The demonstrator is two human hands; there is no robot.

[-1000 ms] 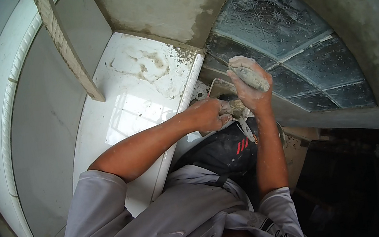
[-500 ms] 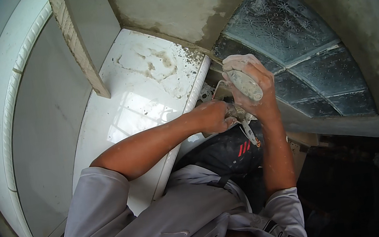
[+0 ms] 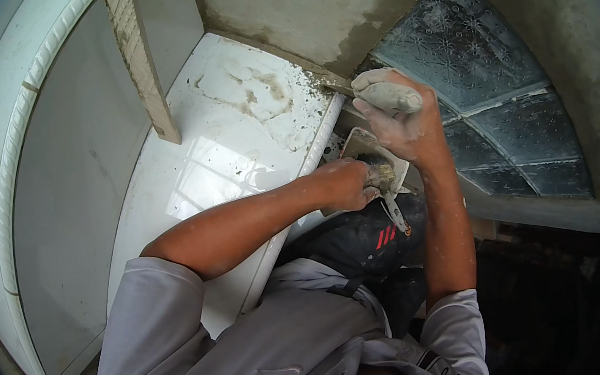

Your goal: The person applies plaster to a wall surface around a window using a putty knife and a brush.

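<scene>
My right hand (image 3: pixel 397 112), whitened with dust, is closed around a grey, crusted tool (image 3: pixel 391 96), apparently a trowel, whose thin edge reaches toward the wall corner. Below and left of it, my left hand (image 3: pixel 346 185) grips a short brush-like tool (image 3: pixel 382 174) with pale yellowish and dark parts. That tool sits at a dirty white container (image 3: pixel 387 144); my fingers partly hide both. A narrow pale tool (image 3: pixel 395 208) hangs below the container. The mortar-smeared white tiled ledge (image 3: pixel 227 105) lies to the left of both hands.
A rough wooden plank (image 3: pixel 144 71) stands on the ledge's left, beside white tiled steps (image 3: pixel 70 189). A cement wall (image 3: pixel 290 5) rises behind, with a patterned glass-block window (image 3: pixel 481 54) at right. My dark-clad knee (image 3: pixel 352 234) is below the hands, and the lower right is in shadow.
My right hand has risen slightly and shifted right, turning the grey tool toward the wall corner. My left hand has moved slightly right. The whole view has shifted a little.
</scene>
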